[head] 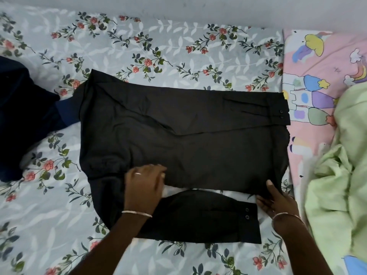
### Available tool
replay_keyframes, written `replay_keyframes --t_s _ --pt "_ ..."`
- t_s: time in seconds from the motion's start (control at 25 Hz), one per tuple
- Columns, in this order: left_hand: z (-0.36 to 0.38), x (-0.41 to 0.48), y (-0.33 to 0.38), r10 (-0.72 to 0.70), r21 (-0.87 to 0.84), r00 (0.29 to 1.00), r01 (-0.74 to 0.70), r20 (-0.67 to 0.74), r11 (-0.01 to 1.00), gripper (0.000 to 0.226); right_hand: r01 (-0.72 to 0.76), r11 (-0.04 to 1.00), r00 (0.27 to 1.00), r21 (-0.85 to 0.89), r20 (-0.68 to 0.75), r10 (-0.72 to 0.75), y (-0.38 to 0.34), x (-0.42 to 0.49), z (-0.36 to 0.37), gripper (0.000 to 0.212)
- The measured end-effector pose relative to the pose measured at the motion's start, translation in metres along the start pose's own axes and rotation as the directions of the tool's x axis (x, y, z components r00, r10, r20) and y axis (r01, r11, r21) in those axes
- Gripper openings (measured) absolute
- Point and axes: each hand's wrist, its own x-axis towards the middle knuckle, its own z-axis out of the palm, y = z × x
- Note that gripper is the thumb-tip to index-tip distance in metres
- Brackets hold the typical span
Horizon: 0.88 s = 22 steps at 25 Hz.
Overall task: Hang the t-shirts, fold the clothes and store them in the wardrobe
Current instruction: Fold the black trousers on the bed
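Black shirt (188,139), matte woven cloth, flat on floral bedsheet (49,225); one buttoned cuff folded across the far edge, other sleeve lying nearest. Left hand (144,185) curled over the near body edge; right hand (275,201) pinches the near right corner, thumb on top. Navy garment (21,116) left, crumpled green cloth (341,175) right.

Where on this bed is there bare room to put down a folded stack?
Bare sheet runs along the wall above the black shirt, and at lower left below the navy clothes. The right side is crowded by the pink cartoon bedding and green blanket.
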Motion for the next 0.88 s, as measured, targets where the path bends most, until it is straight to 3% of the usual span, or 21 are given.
replay_keyframes --t_s 0.08,0.12,0.2,0.32,0.4,0.44,0.52,0.6,0.68,0.84,0.88 --pt "-0.024 0.000 -0.031 -0.333 0.037 0.935 0.339 -0.123 0.940 0.023 -0.079 0.996 0.994 0.046 0.074 0.075 0.001 -0.011 0.009 0.012" --pt "-0.035 0.000 -0.047 -0.509 0.026 0.847 0.518 -0.153 0.855 0.028 -0.108 0.993 0.990 0.045 0.095 0.103 0.004 -0.013 0.015 0.012" --pt "-0.049 0.004 -0.072 -0.793 -0.137 0.602 0.781 -0.091 0.609 0.045 -0.116 0.993 0.990 0.035 0.080 0.113 0.011 -0.013 0.025 0.014" --pt "-0.059 0.017 -0.104 -0.936 -0.353 0.297 0.910 0.188 0.218 0.064 -0.111 0.991 0.994 0.079 0.032 0.109 0.015 -0.013 0.041 0.018" --pt "-0.059 0.023 -0.126 -0.901 -0.436 0.160 0.899 0.404 -0.036 0.073 -0.109 0.986 0.994 0.123 0.030 0.106 0.012 -0.015 0.051 0.021" --pt "-0.057 0.024 -0.138 -0.870 -0.451 0.125 0.884 0.476 -0.120 0.076 -0.101 0.985 0.995 0.138 0.029 0.098 0.008 -0.014 0.055 0.023" --pt "-0.053 0.028 -0.151 -0.833 -0.512 0.132 0.836 0.537 -0.198 0.075 -0.110 0.982 0.993 0.151 0.048 0.104 -0.003 -0.013 0.058 0.031" --pt "-0.061 0.040 -0.148 -0.836 -0.577 0.182 0.796 0.518 -0.184 0.067 -0.124 0.980 0.991 0.158 0.072 0.114 -0.018 -0.014 0.059 0.035" --pt "-0.072 0.055 -0.143 -0.852 -0.650 0.220 0.740 0.476 -0.173 0.050 -0.096 0.980 0.994 0.174 0.068 0.085 -0.039 -0.012 0.063 0.034" --pt "-0.088 0.106 -0.136 -0.786 -0.774 0.343 0.579 0.515 -0.255 0.010 -0.021 0.989 0.997 0.148 0.079 0.009 -0.094 0.006 0.090 0.031" --pt "-0.088 0.122 -0.136 -0.768 -0.791 0.371 0.547 0.523 -0.274 0.012 -0.020 0.992 0.996 0.122 0.085 0.010 -0.107 0.012 0.097 0.031"
